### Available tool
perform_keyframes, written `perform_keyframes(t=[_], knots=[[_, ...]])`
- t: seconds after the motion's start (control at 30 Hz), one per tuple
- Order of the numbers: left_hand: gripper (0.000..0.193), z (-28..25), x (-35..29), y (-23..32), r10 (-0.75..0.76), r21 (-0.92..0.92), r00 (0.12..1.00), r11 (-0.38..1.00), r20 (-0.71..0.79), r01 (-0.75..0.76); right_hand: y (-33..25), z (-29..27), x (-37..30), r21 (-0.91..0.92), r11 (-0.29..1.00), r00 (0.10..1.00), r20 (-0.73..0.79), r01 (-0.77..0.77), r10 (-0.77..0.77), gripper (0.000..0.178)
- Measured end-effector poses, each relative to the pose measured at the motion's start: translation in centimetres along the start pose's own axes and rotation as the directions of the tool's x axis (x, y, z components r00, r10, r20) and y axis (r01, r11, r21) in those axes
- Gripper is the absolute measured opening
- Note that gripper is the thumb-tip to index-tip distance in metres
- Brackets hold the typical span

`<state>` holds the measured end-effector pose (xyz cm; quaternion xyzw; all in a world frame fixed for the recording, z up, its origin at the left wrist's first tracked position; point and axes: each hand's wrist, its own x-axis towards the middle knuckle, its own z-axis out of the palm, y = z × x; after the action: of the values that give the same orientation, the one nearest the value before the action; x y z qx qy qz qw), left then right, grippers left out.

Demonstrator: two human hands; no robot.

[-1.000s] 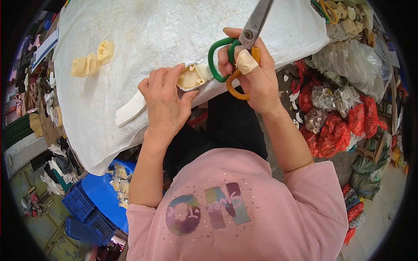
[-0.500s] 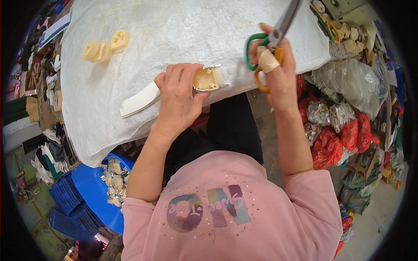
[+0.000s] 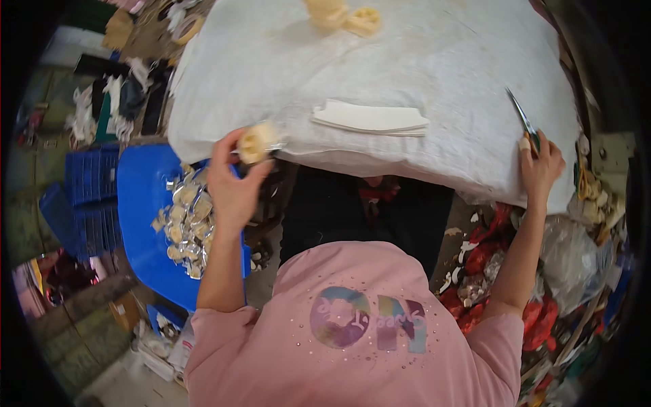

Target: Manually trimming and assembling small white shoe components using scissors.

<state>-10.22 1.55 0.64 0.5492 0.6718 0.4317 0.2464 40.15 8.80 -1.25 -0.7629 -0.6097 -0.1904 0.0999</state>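
Between the thumb and fingers of my left hand [image 3: 232, 183] is a hollow cream-coloured moulded piece [image 3: 253, 146] with a shiny silvery edge, slightly blurred. This hand is off the near left edge of the table, close to a blue tub [image 3: 141, 230]. Several similar cream pieces with silvery wrapping [image 3: 188, 220] lie heaped in the tub. Far to the right, my right hand [image 3: 542, 169] grips the handles of a pair of scissors [image 3: 521, 112] at the table's right side. The blades point away from me, and the fingers mostly cover the handles.
A white cloth [image 3: 461, 74] covers the table. A small stack of white strips [image 3: 371, 121] lies near its front edge, and cream ring-like pieces [image 3: 363, 22] sit at the back. Blue crates [image 3: 91, 176] stand left, while red plastic bags [image 3: 539, 322] and clear plastic [image 3: 569, 247] lie right.
My left hand has carried the cream piece off the table toward the blue tub. My right hand has lowered the scissors to the table's right side. The view has shifted left.
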Motion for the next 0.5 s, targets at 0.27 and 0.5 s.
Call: perform_keyframes(t=[0.27, 0.5], knots=[[0.052, -15.7, -10.0, -10.7, 0.107, 0.647, 0.807, 0.661, -0.581, 0.379, -11.9, -3.7, -0.3, 0.579, 0.741, 0.94, -0.226, 0.34, -0.255, 0.021], [0.043, -13.9, -7.5, -8.9, 0.052, 0.44, 0.722, 0.822, -0.69, 0.361, -22.2, -6.7, -2.4, 0.821, 0.385, 0.847, -0.205, 0.421, -0.491, 0.028]])
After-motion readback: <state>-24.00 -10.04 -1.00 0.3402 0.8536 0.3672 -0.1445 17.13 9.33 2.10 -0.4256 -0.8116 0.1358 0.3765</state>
